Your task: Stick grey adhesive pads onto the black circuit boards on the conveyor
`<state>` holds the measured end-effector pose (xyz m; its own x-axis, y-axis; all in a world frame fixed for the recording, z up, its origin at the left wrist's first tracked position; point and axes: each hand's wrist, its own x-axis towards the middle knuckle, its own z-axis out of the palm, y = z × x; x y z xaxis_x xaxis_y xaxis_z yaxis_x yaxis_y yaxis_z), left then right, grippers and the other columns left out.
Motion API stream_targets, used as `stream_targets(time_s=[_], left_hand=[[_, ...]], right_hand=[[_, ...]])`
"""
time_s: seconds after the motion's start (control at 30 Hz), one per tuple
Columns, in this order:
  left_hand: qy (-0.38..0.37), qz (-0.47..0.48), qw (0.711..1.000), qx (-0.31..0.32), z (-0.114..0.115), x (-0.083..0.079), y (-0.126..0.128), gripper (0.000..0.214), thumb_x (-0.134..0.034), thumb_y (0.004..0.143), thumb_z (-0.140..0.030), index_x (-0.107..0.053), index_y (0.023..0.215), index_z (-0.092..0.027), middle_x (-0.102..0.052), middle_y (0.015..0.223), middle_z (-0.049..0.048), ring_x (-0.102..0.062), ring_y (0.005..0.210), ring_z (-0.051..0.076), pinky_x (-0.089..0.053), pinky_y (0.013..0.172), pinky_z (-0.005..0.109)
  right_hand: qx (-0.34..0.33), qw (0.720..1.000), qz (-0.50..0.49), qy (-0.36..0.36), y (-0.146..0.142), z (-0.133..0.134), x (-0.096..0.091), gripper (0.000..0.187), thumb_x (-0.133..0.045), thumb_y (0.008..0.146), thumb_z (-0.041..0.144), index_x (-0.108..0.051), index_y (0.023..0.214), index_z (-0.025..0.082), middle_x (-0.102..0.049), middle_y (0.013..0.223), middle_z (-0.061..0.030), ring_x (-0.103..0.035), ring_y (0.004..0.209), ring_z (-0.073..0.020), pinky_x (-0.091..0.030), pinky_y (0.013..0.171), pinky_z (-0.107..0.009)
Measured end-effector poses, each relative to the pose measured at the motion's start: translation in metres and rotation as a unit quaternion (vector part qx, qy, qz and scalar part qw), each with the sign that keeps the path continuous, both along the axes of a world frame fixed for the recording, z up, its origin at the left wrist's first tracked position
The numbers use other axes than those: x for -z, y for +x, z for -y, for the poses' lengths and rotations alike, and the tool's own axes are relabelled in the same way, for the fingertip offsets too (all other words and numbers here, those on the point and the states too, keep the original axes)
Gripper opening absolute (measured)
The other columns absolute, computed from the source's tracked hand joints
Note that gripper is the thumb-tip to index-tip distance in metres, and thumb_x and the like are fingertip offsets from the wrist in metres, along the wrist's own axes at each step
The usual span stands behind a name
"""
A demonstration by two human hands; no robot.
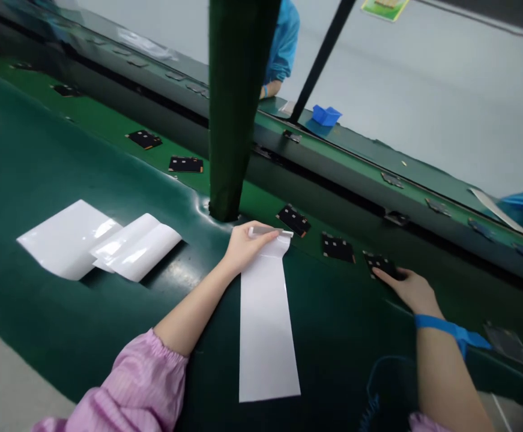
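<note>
My left hand [244, 245] pinches the far end of a long white strip [265, 318] that lies flat on the green bench mat [40, 174]. A small grey piece [268, 231] sits at that end, under my fingertips. My right hand [408, 288], with a blue wrist strap [441, 327], rests fingers-flat on a small black board [380, 264] on the conveyor belt. Two more black boards [338, 248] [293, 219] lie to its left.
Curled white sheets [101, 240] lie on the mat at left. A green post [234, 108] rises just beyond my left hand. Further black boards [186, 164] ride the belt. Another person's blue sleeve [283, 45] and a blue tray [326, 114] are across the line.
</note>
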<state>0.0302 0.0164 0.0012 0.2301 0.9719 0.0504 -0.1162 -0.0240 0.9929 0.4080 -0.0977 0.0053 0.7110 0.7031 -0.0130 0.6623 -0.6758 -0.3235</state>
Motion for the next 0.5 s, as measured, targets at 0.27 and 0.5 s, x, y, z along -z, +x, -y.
stream_targets(time_s=[0.27,0.5], left_hand=[[0.026,-0.019,0.999,-0.005,-0.001,0.004,-0.001,0.022,-0.076,0.068,-0.037,-0.074,0.078,-0.017,-0.075,0.083,0.0060,-0.068,0.081,0.021,-0.051,0.073,0.030],[0.013,-0.038,0.999,-0.020,0.000,0.002,0.000,0.021,-0.077,0.066,-0.036,-0.074,0.076,-0.017,-0.074,0.083,0.0055,-0.068,0.079,0.020,-0.051,0.068,0.028]], right_hand=[[0.149,0.970,0.068,0.182,-0.047,0.024,-0.044,0.035,-0.053,0.075,0.038,-0.055,0.107,0.026,-0.064,0.112,-0.0181,-0.057,0.109,-0.0418,-0.042,0.091,-0.055],[0.101,0.992,0.055,-0.045,-0.080,0.001,-0.030,0.049,-0.051,0.077,0.061,-0.069,0.091,0.018,-0.062,0.108,-0.0208,-0.056,0.105,-0.0443,-0.046,0.079,-0.055]])
